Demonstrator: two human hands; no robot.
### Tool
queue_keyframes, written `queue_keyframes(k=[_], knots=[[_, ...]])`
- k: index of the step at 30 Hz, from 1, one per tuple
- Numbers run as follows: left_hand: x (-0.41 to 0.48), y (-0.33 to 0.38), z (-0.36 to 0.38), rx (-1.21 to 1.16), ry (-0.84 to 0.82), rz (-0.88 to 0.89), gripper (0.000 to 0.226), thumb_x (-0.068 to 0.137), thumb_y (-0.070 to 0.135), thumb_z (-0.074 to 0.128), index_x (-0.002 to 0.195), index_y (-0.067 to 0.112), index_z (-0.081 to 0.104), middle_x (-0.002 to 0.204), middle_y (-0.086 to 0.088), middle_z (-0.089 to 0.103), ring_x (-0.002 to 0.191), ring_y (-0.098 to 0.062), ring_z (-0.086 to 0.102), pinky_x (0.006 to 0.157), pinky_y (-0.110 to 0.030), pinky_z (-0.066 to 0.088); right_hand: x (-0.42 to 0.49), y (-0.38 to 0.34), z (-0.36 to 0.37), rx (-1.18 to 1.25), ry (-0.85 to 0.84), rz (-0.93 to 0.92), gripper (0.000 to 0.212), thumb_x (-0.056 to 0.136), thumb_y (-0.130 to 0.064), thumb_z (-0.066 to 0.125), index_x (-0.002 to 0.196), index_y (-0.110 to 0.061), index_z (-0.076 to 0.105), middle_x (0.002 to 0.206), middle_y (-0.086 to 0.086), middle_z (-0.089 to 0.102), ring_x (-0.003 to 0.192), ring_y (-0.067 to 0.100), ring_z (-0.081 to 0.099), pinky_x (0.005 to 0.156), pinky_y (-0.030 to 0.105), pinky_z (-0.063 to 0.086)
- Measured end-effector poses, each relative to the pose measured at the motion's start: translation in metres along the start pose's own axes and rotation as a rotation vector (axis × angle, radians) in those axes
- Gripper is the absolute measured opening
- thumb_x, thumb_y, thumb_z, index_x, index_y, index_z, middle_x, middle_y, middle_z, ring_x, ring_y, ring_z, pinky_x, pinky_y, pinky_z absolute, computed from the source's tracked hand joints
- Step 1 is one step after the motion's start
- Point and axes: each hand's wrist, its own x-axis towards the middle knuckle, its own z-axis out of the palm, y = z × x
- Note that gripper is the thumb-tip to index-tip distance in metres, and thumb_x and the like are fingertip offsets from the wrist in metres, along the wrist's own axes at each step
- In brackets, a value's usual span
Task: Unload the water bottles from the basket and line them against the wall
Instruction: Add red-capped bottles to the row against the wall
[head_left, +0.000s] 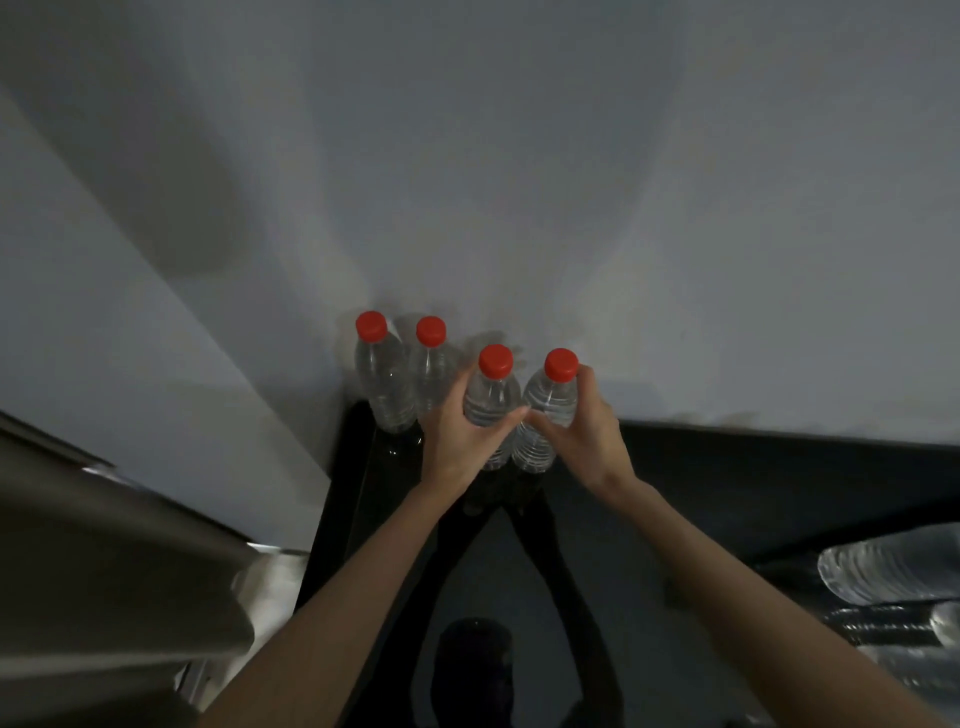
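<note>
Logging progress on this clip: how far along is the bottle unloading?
Done: the far-left bottle and second bottle stand at the wall. In hand: the left hand grips a third bottle, the right hand a fourth bottle, both beside the row, neither released yet. Left: more clear bottles lie at lower right.

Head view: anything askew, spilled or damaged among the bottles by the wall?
Nothing spilled or damaged shows. The clear plastic red-capped bottle in the right hand tilts, its base leaning toward the matching bottle in the left hand; the two others by the pale wall stand upright.
</note>
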Motion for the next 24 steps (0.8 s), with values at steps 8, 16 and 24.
queue_keyframes(k=[8,16,24], knots=[[0.024,-0.022,0.015,-0.081,-0.081,0.029,0.066,0.080,0.023,0.078,0.137,0.026,0.044,0.122,0.030,0.055,0.118,0.018,0.048,0.097,-0.004,0.037,0.031,0.023,0.002,0.060,-0.049,0.008,0.062,0.078,-0.038,0.077,0.126,-0.028,0.038,0.118,-0.003,0.063,0.103,0.011,0.064,0.085,0.037,0.057],[0.014,-0.035,0.017,-0.140,-0.118,0.023,0.073,0.089,0.036,0.067,0.150,0.026,0.029,0.150,0.012,0.042,0.139,-0.004,0.038,0.111,-0.027,0.036,0.033,0.036,0.003,0.139,-0.098,-0.003,0.077,0.074,-0.049,0.074,0.137,-0.030,0.034,0.133,-0.001,0.053,0.119,0.011,0.057,0.097,0.038,0.052],[-0.024,-0.059,0.020,-0.808,-0.008,-0.891,0.066,0.092,0.043,0.057,0.150,0.025,0.030,0.145,-0.022,0.045,0.121,-0.031,0.056,0.102,-0.039,0.046,0.031,0.050,0.016,0.150,-0.156,0.056,0.083,0.082,-0.045,0.068,0.143,-0.035,0.013,0.141,0.008,0.040,0.130,0.020,0.047,0.108,0.049,0.043]])
